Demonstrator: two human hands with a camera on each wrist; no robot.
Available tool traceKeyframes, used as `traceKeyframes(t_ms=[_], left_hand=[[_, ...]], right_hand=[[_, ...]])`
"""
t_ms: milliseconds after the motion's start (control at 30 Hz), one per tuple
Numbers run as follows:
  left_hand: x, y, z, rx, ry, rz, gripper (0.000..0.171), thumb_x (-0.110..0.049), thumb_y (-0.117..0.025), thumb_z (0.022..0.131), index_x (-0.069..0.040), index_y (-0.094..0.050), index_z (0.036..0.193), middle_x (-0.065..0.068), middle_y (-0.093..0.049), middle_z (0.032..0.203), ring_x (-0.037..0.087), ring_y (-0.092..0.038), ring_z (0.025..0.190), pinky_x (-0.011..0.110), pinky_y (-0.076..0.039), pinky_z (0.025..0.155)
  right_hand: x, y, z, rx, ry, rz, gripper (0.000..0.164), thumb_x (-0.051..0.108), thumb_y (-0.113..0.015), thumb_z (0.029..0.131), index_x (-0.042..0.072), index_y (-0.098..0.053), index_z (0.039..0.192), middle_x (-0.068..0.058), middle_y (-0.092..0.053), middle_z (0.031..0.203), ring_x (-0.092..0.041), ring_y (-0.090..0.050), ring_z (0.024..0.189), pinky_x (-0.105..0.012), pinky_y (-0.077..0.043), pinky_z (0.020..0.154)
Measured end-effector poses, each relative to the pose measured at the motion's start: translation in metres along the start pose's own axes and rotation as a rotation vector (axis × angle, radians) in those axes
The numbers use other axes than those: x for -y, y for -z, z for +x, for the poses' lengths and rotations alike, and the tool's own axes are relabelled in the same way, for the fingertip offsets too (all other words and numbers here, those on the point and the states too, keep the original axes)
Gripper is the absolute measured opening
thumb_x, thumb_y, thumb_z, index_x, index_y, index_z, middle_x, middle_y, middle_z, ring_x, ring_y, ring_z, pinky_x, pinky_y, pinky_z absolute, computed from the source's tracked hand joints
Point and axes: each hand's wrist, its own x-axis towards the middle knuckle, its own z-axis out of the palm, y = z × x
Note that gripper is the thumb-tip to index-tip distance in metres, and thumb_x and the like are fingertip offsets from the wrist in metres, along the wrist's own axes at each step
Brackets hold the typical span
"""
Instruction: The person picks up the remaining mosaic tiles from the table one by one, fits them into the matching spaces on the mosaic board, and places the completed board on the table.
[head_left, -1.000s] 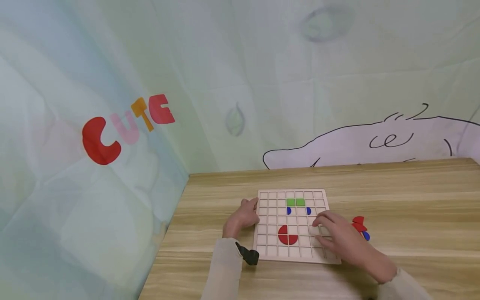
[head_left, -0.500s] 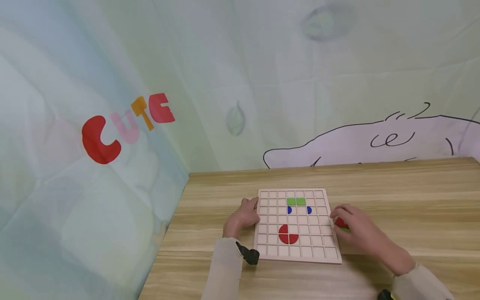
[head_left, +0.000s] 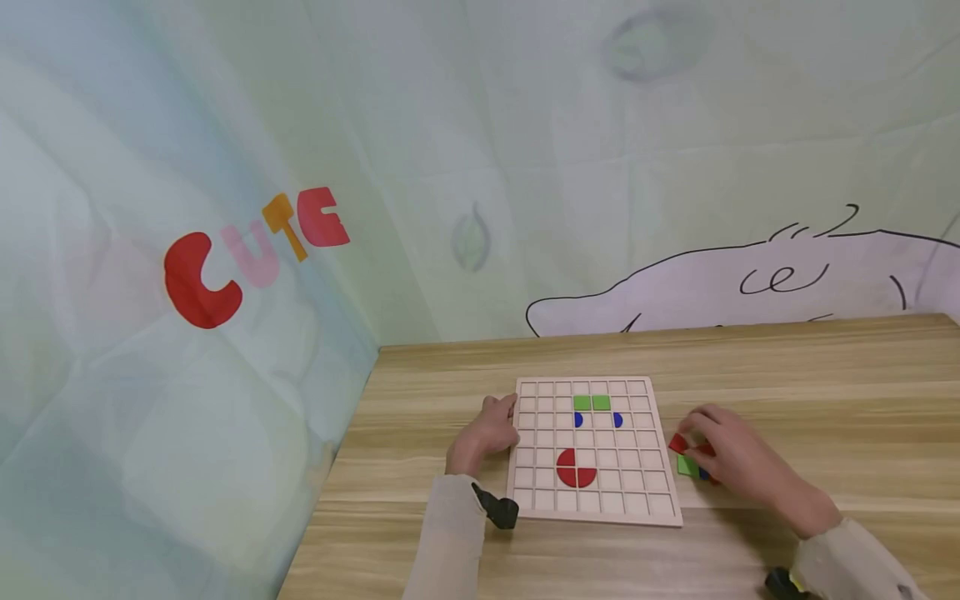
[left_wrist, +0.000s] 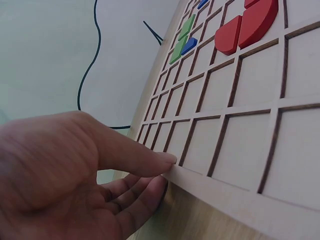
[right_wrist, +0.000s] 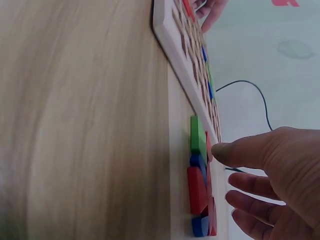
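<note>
A pale wooden grid board lies on the table. Two green squares, two blue half-circles and a red three-quarter disc of quarter-circle pieces sit in its cells. My left hand grips the board's left edge, thumb on the rim and fingers against the side. My right hand hovers over loose pieces right of the board, fingers bent and apart. By its fingertips are a red piece and a green square; blue and red pieces are partly hidden beneath the hand.
The wooden table meets a printed cloth wall at its back and left. Loose pieces in the right wrist view, including a blue piece, are bunched close beside the board's right edge.
My right hand has moved right, off the board to the loose pieces, where a red piece and a green square now show by its fingertips. The left hand has stayed put.
</note>
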Motion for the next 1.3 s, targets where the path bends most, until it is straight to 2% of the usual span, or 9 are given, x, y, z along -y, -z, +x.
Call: traceKeyframes(t_ms=[233, 533, 767, 1100, 1300], left_hand=[[0.001, 0.001, 0.002, -0.003, 0.005, 0.002, 0.076, 0.005, -0.056, 0.078, -0.009, -0.033, 0.149, 0.013, -0.038, 0.12, 0.026, -0.041, 0.096, 0.034, -0.035, 0.075], [0.002, 0.0, 0.001, 0.006, 0.02, -0.006, 0.077, 0.006, -0.056, 0.078, -0.009, -0.032, 0.149, 0.014, -0.037, 0.124, 0.026, -0.042, 0.096, 0.033, -0.035, 0.073], [0.001, 0.001, 0.0, 0.006, 0.002, -0.01, 0.078, 0.006, -0.056, 0.077, -0.008, -0.032, 0.149, 0.015, -0.038, 0.122, 0.027, -0.042, 0.095, 0.033, -0.035, 0.073], [-0.001, 0.0, -0.001, -0.007, -0.001, -0.002, 0.078, 0.008, -0.056, 0.076, -0.007, -0.032, 0.149, 0.017, -0.036, 0.124, 0.027, -0.042, 0.093, 0.034, -0.036, 0.073], [0.0, 0.0, 0.0, -0.004, -0.007, 0.004, 0.078, 0.007, -0.055, 0.077, -0.007, -0.032, 0.149, 0.017, -0.037, 0.124, 0.027, -0.042, 0.092, 0.033, -0.035, 0.073]], right_hand=[[-0.006, -0.001, 0.003, 0.012, 0.01, -0.01, 0.023, 0.008, -0.078, 0.075, 0.01, -0.067, 0.095, -0.009, -0.061, 0.103, -0.023, -0.056, 0.09, -0.045, -0.049, 0.08], [-0.011, -0.004, 0.007, 0.035, -0.012, -0.01, 0.022, 0.014, -0.078, 0.076, 0.013, -0.068, 0.095, -0.01, -0.061, 0.106, -0.026, -0.056, 0.095, -0.049, -0.048, 0.084], [-0.013, -0.006, 0.009, 0.04, -0.024, -0.018, 0.024, 0.018, -0.078, 0.076, 0.014, -0.07, 0.098, -0.01, -0.061, 0.107, -0.027, -0.056, 0.097, -0.05, -0.047, 0.086], [-0.013, -0.006, 0.01, 0.038, -0.032, -0.043, 0.025, 0.023, -0.078, 0.076, 0.009, -0.07, 0.096, -0.011, -0.06, 0.104, -0.027, -0.056, 0.093, -0.049, -0.047, 0.083], [-0.013, -0.007, 0.01, 0.039, -0.043, -0.032, 0.027, 0.021, -0.079, 0.076, 0.011, -0.07, 0.099, -0.012, -0.061, 0.108, -0.03, -0.056, 0.097, -0.051, -0.047, 0.086]])
